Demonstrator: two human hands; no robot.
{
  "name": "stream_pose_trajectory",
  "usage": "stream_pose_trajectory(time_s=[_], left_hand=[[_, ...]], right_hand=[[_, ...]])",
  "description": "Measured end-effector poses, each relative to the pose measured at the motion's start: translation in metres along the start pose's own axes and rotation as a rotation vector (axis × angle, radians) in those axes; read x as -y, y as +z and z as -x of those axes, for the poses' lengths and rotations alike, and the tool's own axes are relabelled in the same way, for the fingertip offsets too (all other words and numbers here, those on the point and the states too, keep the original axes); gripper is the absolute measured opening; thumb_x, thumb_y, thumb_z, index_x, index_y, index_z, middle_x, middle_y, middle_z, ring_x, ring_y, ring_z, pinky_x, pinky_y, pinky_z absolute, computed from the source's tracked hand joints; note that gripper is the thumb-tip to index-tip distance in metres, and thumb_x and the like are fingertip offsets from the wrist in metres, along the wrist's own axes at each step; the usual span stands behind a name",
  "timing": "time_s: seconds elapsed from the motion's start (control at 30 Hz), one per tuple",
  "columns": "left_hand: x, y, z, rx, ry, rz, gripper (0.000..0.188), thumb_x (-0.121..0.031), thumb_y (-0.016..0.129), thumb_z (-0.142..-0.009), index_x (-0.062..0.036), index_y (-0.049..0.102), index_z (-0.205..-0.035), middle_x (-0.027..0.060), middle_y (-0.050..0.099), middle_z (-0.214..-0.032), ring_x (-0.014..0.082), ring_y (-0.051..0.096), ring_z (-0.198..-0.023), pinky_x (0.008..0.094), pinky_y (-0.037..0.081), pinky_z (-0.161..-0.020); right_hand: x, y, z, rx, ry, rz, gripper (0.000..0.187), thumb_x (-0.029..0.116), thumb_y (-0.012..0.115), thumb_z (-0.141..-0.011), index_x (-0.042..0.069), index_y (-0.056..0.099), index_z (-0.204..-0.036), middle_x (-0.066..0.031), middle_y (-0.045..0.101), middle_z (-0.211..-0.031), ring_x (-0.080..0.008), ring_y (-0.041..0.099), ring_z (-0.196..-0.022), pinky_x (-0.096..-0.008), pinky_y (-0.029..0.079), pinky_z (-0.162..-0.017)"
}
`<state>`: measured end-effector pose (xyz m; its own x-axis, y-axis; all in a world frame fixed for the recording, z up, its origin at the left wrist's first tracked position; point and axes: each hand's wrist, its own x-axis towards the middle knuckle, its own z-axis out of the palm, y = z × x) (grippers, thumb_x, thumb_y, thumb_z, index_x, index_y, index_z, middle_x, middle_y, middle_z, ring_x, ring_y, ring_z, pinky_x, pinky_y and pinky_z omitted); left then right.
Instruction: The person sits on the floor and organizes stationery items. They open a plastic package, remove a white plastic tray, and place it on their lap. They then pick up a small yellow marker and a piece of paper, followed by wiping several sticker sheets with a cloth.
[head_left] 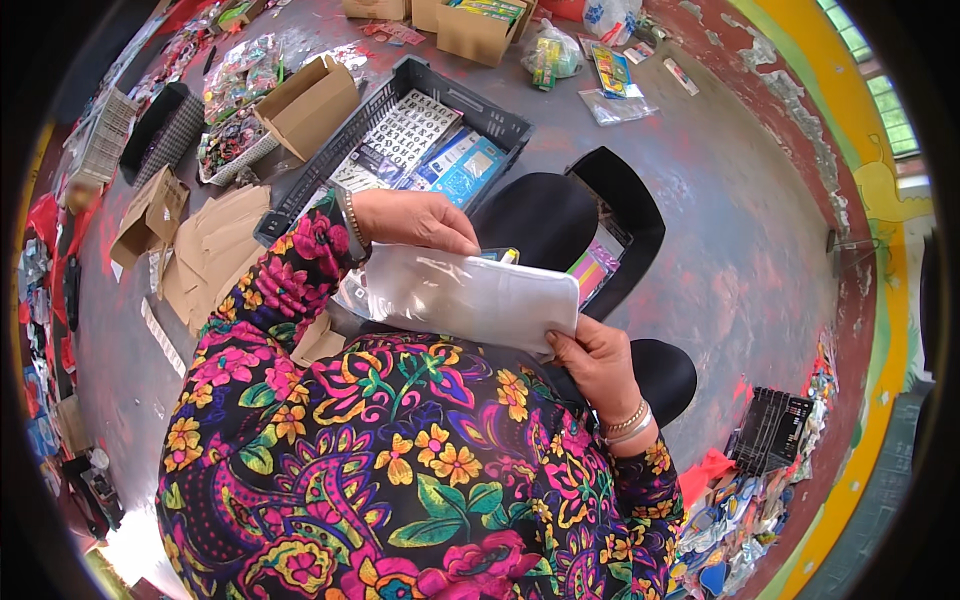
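A long, clear-whitish plastic pouch with rounded corners is stretched across my lap, glare on its left part. My left hand pinches its upper edge near the middle, fingers pointing down. At the lower right corner, my right hand grips the pouch between thumb and fingers. A small yellow-tipped item peeks out behind the upper edge; its kind cannot be made out. Beyond my left hand stands a dark plastic crate with letter sheets and blue packs in it.
Right of my knee is a black bin with colourful flat items. Open cardboard boxes and flattened cardboard lie at left. Bagged goods sit far off. Another black crate and a heap of packets line the right wall.
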<state>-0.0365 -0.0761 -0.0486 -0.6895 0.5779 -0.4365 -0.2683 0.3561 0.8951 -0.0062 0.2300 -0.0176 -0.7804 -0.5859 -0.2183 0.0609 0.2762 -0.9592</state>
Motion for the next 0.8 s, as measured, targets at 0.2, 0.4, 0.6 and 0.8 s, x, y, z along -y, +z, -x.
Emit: stream_pose_trajectory(time_s=[0.2, 0.4, 0.6, 0.8], left_hand=[[-0.015, 0.002, -0.005, 0.19, -0.122, 0.18, 0.023, -0.016, 0.064, -0.083, 0.0024, 0.065, -0.096, 0.0001, 0.064, -0.081, 0.0047, 0.056, -0.072, 0.0204, 0.045, -0.063], [-0.028, 0.009, -0.007, 0.093, -0.043, 0.039, 0.025, -0.016, 0.059, -0.087, 0.0044, 0.063, -0.101, 0.0, 0.064, -0.083, 0.0044, 0.054, -0.075, 0.0209, 0.046, -0.067], [-0.04, 0.009, -0.008, 0.064, 0.092, -0.021, 0.031, -0.023, 0.057, -0.088, 0.003, 0.062, -0.104, 0.0004, 0.064, -0.089, 0.0054, 0.054, -0.081, 0.0226, 0.044, -0.073], [-0.059, 0.014, -0.024, 0.207, 0.059, 0.027, 0.033, -0.024, 0.056, -0.089, 0.0037, 0.061, -0.106, 0.0011, 0.064, -0.089, 0.007, 0.055, -0.081, 0.0235, 0.045, -0.074]], right_hand=[[0.008, 0.004, 0.01, -0.007, -0.081, 0.129, 0.014, 0.003, 0.059, -0.084, -0.002, 0.063, -0.096, -0.0038, 0.061, -0.067, -0.0041, 0.051, -0.062, -0.0213, 0.044, -0.056], [0.008, -0.009, 0.015, -0.094, -0.076, 0.252, 0.016, 0.007, 0.059, -0.086, 0.0, 0.062, -0.1, -0.0072, 0.055, -0.06, -0.0063, 0.05, -0.055, -0.0232, 0.043, -0.053], [0.018, -0.02, 0.015, -0.151, -0.162, 0.392, 0.016, 0.008, 0.058, -0.086, 0.0, 0.061, -0.1, -0.0124, 0.055, -0.06, -0.0146, 0.052, -0.049, -0.0246, 0.043, -0.051], [0.021, -0.015, 0.011, -0.22, -0.238, 0.335, 0.012, 0.007, 0.059, -0.085, 0.0, 0.062, -0.093, -0.0102, 0.051, -0.056, -0.0106, 0.048, -0.047, -0.0251, 0.041, -0.048]])
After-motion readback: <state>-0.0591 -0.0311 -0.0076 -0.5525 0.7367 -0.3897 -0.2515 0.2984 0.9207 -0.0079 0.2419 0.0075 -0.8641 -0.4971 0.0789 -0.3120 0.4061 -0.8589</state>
